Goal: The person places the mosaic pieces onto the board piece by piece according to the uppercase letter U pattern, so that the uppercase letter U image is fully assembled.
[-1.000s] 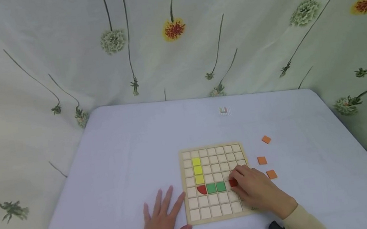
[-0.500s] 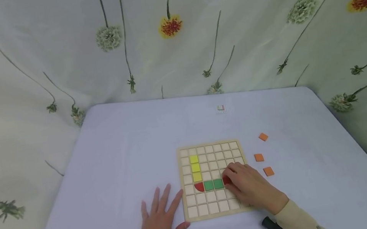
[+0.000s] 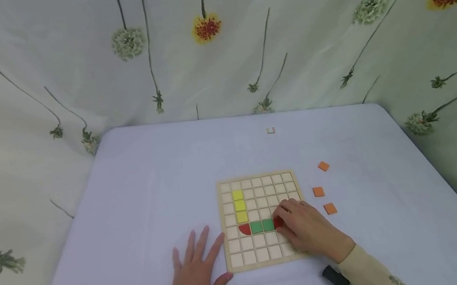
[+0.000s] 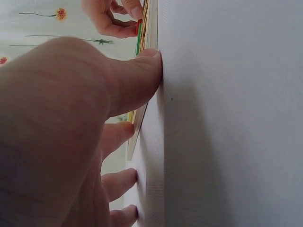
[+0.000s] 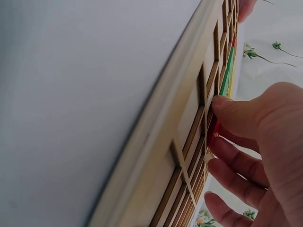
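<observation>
Right hand pinching a red tile [image 3: 278, 222] on a wooden grid board [image 3: 262, 254], left hand at the board's left edge

On the board, the right hand [image 3: 312, 228] holds the red tile between closed thumb and fingers, just right of two green square tiles [image 3: 262, 226]; left of these sits a red quarter-round tile [image 3: 245, 229], with three yellow square tiles [image 3: 239, 205] in a column above it. The left hand [image 3: 194, 282] fans its fingers wide and grips nothing. Three orange tiles [image 3: 319, 191] lie right of the board, a small patterned card [image 3: 271, 131] beyond it
</observation>
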`<move>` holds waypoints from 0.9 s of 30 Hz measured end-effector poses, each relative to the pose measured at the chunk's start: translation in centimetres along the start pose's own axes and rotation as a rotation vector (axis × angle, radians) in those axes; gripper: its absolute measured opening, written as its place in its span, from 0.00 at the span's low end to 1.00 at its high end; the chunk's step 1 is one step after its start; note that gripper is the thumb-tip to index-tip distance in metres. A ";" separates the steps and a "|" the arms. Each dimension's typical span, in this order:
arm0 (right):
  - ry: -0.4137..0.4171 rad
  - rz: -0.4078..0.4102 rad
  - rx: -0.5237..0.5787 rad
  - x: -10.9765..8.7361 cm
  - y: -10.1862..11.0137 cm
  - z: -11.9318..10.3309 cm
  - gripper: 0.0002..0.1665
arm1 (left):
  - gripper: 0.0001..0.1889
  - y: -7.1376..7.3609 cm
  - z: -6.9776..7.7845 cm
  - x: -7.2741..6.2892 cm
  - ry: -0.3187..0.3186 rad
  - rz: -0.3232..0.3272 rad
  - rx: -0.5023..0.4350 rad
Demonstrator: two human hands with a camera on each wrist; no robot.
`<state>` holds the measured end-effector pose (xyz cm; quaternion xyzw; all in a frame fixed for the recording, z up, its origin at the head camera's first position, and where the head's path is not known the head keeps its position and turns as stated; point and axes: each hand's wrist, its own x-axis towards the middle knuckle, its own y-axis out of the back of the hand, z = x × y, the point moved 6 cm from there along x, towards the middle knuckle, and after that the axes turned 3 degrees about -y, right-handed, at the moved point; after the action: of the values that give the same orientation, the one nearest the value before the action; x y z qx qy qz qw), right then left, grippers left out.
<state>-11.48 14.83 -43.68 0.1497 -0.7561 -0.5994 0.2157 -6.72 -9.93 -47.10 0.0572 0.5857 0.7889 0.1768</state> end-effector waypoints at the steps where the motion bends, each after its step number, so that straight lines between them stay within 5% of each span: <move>1: 0.001 0.006 0.001 0.0 0.1 0.0 0.13 | 0.46 0.0 0.0 0.0 0.002 -0.004 0.000; 27: 0.008 0.068 -0.009 -0.1 0.1 0.2 0.07 | 0.45 0.2 0.2 0.1 0.000 0.018 -0.016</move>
<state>-11.47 15.07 -43.63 0.1253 -0.7571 -0.5946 0.2399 -6.80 -9.78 -46.85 0.0609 0.5790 0.7951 0.1701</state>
